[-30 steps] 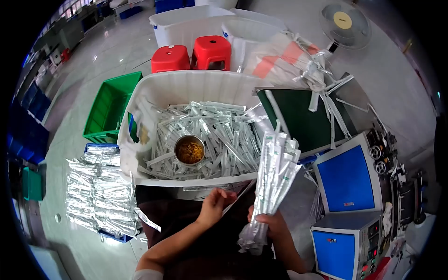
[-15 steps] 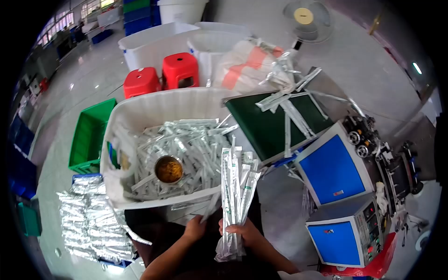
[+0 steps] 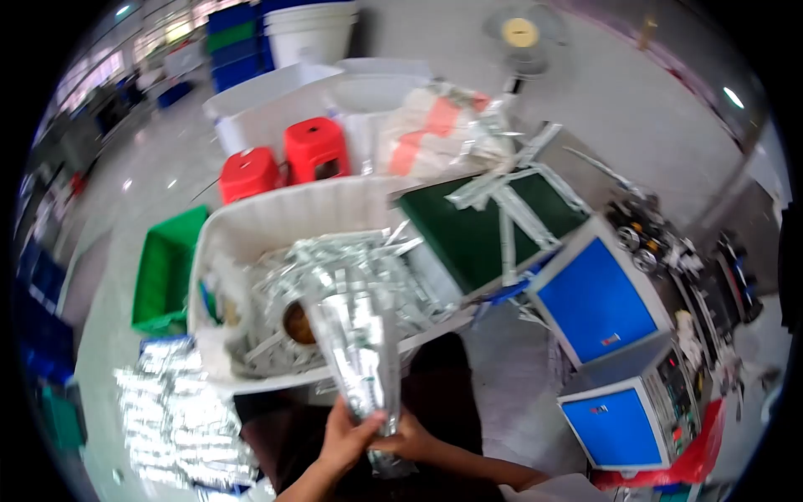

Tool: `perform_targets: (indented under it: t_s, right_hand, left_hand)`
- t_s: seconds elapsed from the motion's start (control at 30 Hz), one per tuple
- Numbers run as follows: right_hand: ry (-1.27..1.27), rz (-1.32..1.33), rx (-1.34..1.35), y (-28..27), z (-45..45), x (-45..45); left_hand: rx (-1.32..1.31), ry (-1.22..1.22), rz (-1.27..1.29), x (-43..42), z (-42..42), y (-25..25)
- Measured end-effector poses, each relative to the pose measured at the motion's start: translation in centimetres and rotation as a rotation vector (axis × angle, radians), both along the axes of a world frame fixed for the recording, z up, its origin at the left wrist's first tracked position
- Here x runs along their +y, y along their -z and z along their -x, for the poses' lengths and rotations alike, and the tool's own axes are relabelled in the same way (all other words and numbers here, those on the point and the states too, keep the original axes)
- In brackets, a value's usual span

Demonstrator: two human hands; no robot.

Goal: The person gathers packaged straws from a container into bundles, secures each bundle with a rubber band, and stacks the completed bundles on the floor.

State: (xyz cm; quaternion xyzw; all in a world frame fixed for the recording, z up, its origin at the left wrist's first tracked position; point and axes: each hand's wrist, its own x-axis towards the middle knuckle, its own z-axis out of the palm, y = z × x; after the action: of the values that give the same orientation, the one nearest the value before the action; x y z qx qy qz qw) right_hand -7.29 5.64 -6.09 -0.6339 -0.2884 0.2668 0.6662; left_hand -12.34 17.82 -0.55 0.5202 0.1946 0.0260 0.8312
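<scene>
A bundle of long silver foil stick packs [image 3: 358,351] stands upright in front of me, blurred by motion. My left hand [image 3: 350,439] is closed around its lower left side, with the thumb across the front. From the right, my right hand [image 3: 403,439] wraps the lower part of the same bundle, its fingers partly hidden behind it. Behind the bundle, a large white tub [image 3: 251,201] holds many loose stick packs [image 3: 418,289]. A round metal bowl [image 3: 297,322] with orange-brown contents lies among them, partly covered by the bundle.
At left are a green crate [image 3: 171,268] and stacked rows of silver packs [image 3: 180,418]. A green conveyor belt [image 3: 468,238] carrying several packs adjoins the tub. Blue-panelled machine boxes [image 3: 615,427] stand at right. Red stools [image 3: 316,149], a woven sack [image 3: 435,134] and a fan [image 3: 520,38] are behind.
My left hand has moved right and up onto the bundle; before, it was apart, near a single pack. The bundle has shifted left and now tilts leftward. The camera view has shifted slightly.
</scene>
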Motion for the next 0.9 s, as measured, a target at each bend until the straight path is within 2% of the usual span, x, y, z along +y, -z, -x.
perform_targets:
  t_s: [0.03, 0.07, 0.1, 0.13, 0.2, 0.23, 0.27, 0.33, 0.37, 0.4, 0.47, 0.53, 0.57, 0.6, 0.67, 0.7, 0.73, 0.77, 0.8, 0.83, 0.87, 0.9]
  right_hand:
    - [-0.086, 0.005, 0.104, -0.4, 0.2, -0.1]
    - [-0.168, 0.008, 0.205, -1.1, 0.0, 0.2]
    - [-0.237, 0.058, 0.288, -1.7, -0.2, 0.7]
    - [-0.236, 0.005, 0.537, -2.8, 0.1, 1.0]
    - [-0.321, -0.023, 0.547, -3.9, 0.1, 2.1]
    - [-0.363, -0.013, 0.629, -3.5, 0.5, 2.5]
    - [-0.429, -0.034, 0.666, -3.0, 1.0, 2.7]
    - [-0.482, 0.004, 0.781, -1.5, 1.5, 3.0]
    - [-0.559, -0.029, 0.822, -1.3, 1.6, 2.6]
    - [-0.635, -0.064, 0.862, -1.2, 1.6, 2.3]
    - [-0.657, -0.053, 0.937, -1.5, 1.6, 2.4]
    - [-0.784, -0.077, 1.131, -2.7, 1.3, 2.0]
    - [-0.832, -0.097, 1.104, -3.4, 1.0, 2.0]
    - [-0.822, -0.094, 1.093, -3.0, 0.6, 2.2]
    - [-0.769, 0.041, 0.802, -1.1, -0.8, 2.8]
    - [-0.757, 0.214, 0.581, -0.2, -3.4, 2.3]
    - [-0.667, 0.011, 0.541, -2.7, -6.4, 2.0]
    - [-0.421, 0.122, 0.625, -2.2, -9.5, 1.3]
    - [-0.312, 0.043, 0.417, -0.9, -13.7, 0.0]
    - [-0.165, 0.071, 0.386, 0.2, -18.1, -0.8]
    - [0.130, 0.055, 0.342, -0.6, -21.5, -1.4]
    - [0.405, -0.081, 0.300, -2.2, -24.7, -1.5]
  left_hand:
    - [-0.054, -0.004, -0.147, -0.1, 0.2, 1.6]
    - [-0.063, -0.006, -0.334, 0.2, 0.2, 1.8]
    - [-0.022, 0.029, -0.415, 1.2, 0.7, 1.2]
    - [0.000, 0.082, -0.492, 2.2, 0.3, 0.0]
    - [-0.008, 0.138, 0.155, 5.4, -0.7, -0.3]
    - [-0.039, 0.184, 0.318, 7.0, -1.6, 0.9]
    - [-0.176, 0.195, 0.536, 6.2, -2.8, -0.4]
    - [-0.136, 0.192, 0.642, 6.0, -2.0, 2.8]
    - [-0.034, 0.226, 0.547, 6.2, -1.1, 4.7]
    - [-0.105, 0.124, 0.490, 5.6, -0.4, 7.3]
    - [-0.102, 0.136, 0.460, 4.9, 0.3, 4.1]
    - [-0.122, 0.231, 0.517, 4.3, 0.6, 1.6]
    - [-0.216, 0.294, 0.552, 4.4, -0.1, 2.0]
    - [-0.158, 0.223, 0.531, 4.2, -0.2, 1.0]
    - [-0.130, 0.162, 0.537, 4.8, -0.5, 2.5]
    - [-0.074, 0.094, 0.543, 5.2, -0.3, 3.0]
    - [-0.144, 0.094, 0.613, 5.7, -0.2, 4.1]
    - [-0.186, 0.078, 0.701, 6.4, 0.2, 5.6]
    - [-0.228, 0.060, 0.793, 6.9, 0.0, 6.7]
    - [-0.188, 0.081, 0.767, 6.9, -0.2, 6.1]
    - [-0.144, 0.100, 0.745, 6.9, -0.2, 4.9]
    - [-0.117, 0.056, 0.738, 7.0, -0.7, 4.7]
